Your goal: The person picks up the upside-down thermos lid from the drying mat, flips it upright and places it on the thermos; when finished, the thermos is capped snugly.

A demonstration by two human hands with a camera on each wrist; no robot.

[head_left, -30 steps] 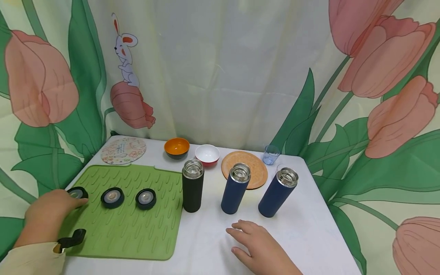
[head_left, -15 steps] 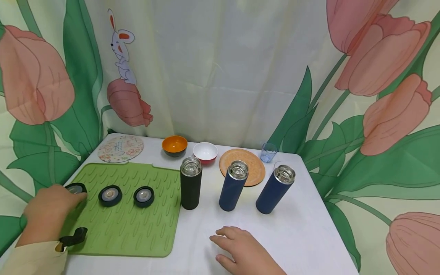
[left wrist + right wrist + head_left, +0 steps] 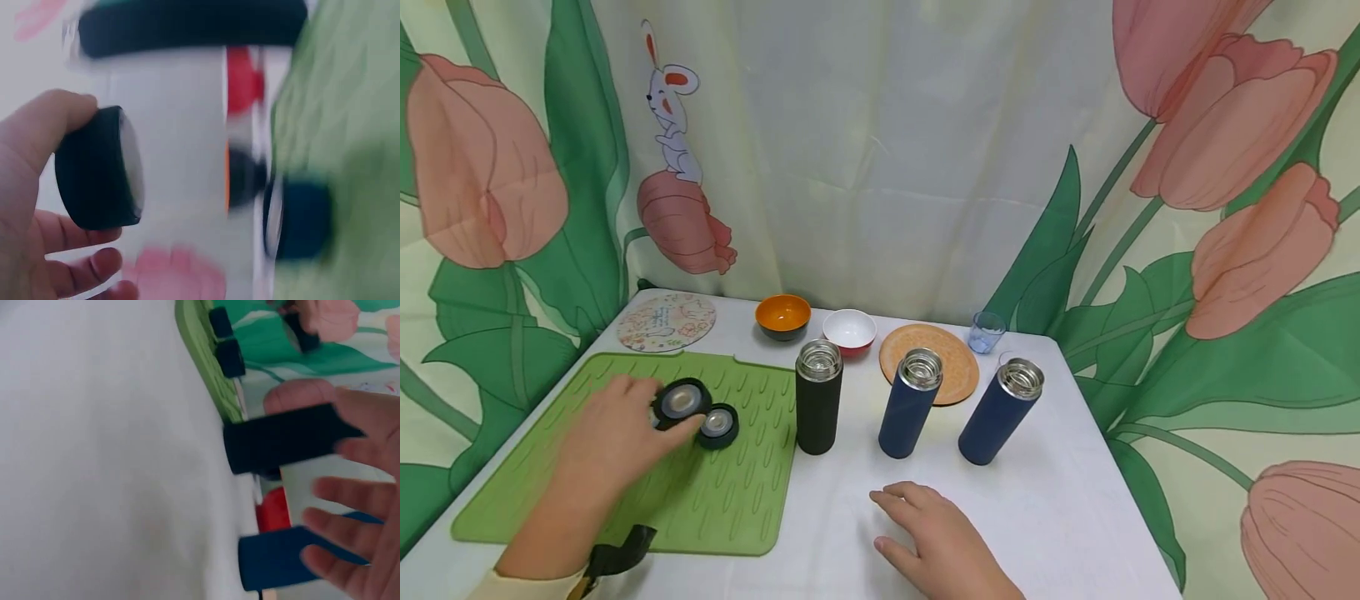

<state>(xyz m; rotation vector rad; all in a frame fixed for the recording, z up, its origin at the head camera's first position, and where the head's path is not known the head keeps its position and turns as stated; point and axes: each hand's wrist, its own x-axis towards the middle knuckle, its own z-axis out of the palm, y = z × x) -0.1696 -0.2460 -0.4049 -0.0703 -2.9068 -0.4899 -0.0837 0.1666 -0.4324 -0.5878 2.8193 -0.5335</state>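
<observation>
My left hand [image 3: 613,433] grips a dark bottle lid [image 3: 681,402] between thumb and fingers, raised over the green mat [image 3: 737,517]. In the left wrist view this held lid [image 3: 94,175] shows its pale inner face turned sideways. A second lid [image 3: 718,425] lies on the mat just beyond the thumb. The right wrist view shows another lid [image 3: 220,322] on the mat, which my left hand hides from the head camera. My right hand [image 3: 940,537] hovers with fingers spread in front of the uncapped flasks: one black [image 3: 818,408] and two blue, the middle [image 3: 910,412] and right [image 3: 1000,417].
Along the back of the white table [image 3: 850,542] stand an orange bowl [image 3: 783,315], a white-and-red bowl [image 3: 850,331] and a clear cup [image 3: 986,332]. A round tan board [image 3: 958,375] lies behind the flasks, and a floral round mat [image 3: 667,322] at back left.
My left hand has picked the leftmost lid off the green mat and carried it right, over the other lids. My right hand has shifted slightly left and stays above the table.
</observation>
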